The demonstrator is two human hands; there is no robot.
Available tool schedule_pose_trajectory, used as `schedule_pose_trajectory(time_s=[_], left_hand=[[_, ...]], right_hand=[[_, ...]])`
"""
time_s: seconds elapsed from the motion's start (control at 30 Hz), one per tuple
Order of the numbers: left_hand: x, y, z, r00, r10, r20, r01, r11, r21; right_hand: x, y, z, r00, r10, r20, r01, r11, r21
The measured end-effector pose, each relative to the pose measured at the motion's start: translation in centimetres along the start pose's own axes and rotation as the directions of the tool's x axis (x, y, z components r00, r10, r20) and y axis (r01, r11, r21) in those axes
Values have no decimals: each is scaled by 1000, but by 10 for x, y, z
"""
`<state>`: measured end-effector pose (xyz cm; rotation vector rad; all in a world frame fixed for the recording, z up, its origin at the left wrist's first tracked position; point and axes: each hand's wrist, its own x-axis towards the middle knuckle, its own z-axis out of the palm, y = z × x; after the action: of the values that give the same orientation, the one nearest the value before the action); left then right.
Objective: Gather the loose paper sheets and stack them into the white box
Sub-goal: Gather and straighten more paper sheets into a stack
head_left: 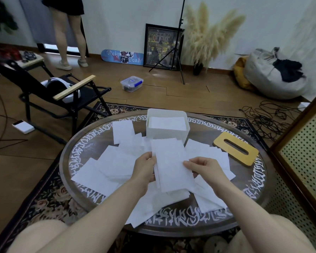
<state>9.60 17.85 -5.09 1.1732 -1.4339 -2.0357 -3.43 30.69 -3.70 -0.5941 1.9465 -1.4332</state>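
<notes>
Head view: two hands' fingers [187, 164] pinch one paper stack [171, 165] before one white box [167, 133].

- We see the white box [167, 131] standing open-topped at the far side of the table [252, 196], nothing above its mouth.
- Loose paper sheets [106, 167] cover the table's middle between us and the box.
- A yellow slotted lid [236, 148] lies right of the box, apart from it.
- A folding chair [62, 95] stands off the table's far left.
</notes>
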Motion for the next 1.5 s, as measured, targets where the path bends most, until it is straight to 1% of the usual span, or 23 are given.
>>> schedule_pose_trajectory(time_s=[0.2,0.43,0.57,0.67,0.77,1.0,1.17,1.33,1.4,1.5], left_hand=[[-1,1,0,1000,-8,21,8,1000,0],[0,0,-3,996,-64,67,71,992,-102],[-1,1,-1,988,-92,127,109,985,-135],[-2,1,-1,984,-97,147,117,984,-131],[-1,1,-2,985,-89,149,106,988,-113],[-2,2,-2,986,-79,150,87,995,-46],[-3,3,-1,985,-57,165,61,998,-14],[-4,4,-1,986,-51,161,51,999,9],[-4,4,-1,985,-52,163,45,998,45],[-4,0,0,982,-26,185,-6,985,173]], right_hand=[[4,2,1,998,-46,-32,44,997,-63],[4,1,4,998,-62,-1,62,998,25],[6,2,6,997,-71,19,71,997,-3],[8,4,7,996,-92,5,92,995,-32],[10,7,6,996,-88,13,89,995,-44],[6,3,5,998,-27,53,26,1000,7],[6,1,5,1000,-4,9,3,998,63],[5,2,2,1000,8,-1,-8,999,51],[6,3,2,1000,7,-8,-7,999,50],[7,6,3,1000,-1,-32,2,999,45]])
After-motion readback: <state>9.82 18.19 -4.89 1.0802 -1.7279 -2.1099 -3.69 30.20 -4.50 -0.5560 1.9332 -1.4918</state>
